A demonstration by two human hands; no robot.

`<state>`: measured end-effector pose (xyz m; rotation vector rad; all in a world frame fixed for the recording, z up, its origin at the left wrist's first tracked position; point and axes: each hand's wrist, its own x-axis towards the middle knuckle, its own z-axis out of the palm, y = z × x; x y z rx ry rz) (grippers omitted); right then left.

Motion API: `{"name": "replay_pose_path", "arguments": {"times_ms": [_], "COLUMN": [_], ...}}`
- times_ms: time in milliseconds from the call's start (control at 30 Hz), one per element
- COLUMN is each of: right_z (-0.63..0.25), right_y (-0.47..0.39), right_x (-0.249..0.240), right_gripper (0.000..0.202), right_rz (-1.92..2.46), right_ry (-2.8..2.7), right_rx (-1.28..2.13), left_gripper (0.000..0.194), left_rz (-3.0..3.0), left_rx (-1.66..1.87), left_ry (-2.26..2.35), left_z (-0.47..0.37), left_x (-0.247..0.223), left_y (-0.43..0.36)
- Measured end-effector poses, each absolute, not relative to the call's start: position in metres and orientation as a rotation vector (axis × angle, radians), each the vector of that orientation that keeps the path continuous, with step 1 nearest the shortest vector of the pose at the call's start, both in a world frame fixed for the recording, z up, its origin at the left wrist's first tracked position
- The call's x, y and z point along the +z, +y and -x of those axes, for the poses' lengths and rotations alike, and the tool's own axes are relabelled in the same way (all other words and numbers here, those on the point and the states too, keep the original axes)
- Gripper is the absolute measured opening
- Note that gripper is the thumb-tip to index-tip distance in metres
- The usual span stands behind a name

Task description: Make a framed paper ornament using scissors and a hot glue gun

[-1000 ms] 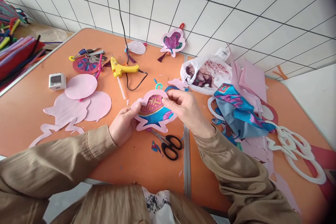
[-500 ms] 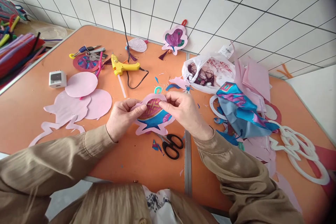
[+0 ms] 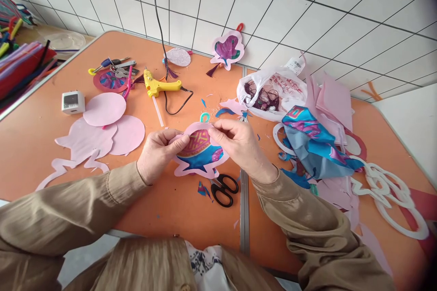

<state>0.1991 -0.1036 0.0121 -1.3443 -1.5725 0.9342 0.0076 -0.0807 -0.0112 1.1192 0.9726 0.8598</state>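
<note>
Between my two hands is a fish-like cutout (image 3: 200,158) with a pink border and a blue, purple and gold patterned fabric centre. My left hand (image 3: 159,152) pinches its left edge, thumb on top. At the upper right edge, my right hand (image 3: 239,145) pinches the border between thumb and fingers. Black-handled scissors (image 3: 225,190) lie just below the cutout, their blades partly hidden under it. A small turquoise loop (image 3: 205,117) shows just above the cutout's top edge.
A yellow glue gun (image 3: 162,85) with its cord lies behind my left hand. Pink cut shapes (image 3: 128,135) and a white charger (image 3: 73,102) are at left. On the right are a plastic bag (image 3: 252,79) of tassels and blue patterned fabric (image 3: 307,145). A finished-looking pendant (image 3: 227,50) leans on the tiled wall.
The cutout has tilted slightly, its lower edge shifting a little down and left. Both hands keep their pinch on the border, with only small finger movement.
</note>
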Motion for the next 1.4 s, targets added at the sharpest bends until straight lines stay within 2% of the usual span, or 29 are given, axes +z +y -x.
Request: {"name": "replay_pose_path", "arguments": {"times_ms": [867,1100,1400], "right_z": [-0.1975,-0.1964,-0.1955], "right_y": [-0.1072,-0.1086,-0.1059], "right_x": [0.0086,0.0069,0.0098], "right_gripper": [0.024,0.023,0.032], "right_rz": [1.343,1.373,1.338], "right_ry": [-1.631,-1.605,-1.548], "right_rx": [0.853,0.849,1.019], "left_gripper": [0.051,0.040,0.050], "left_rz": [-1.121,-1.025,-1.020], "left_rx": [0.821,0.819,0.816], "left_ry": [0.954,0.937,0.934], "left_z": [-0.0082,-0.0086,-0.0092], "left_x": [-0.0084,-0.0062,-0.0050], "left_y": [-0.0814,-0.0809,-0.0815]}}
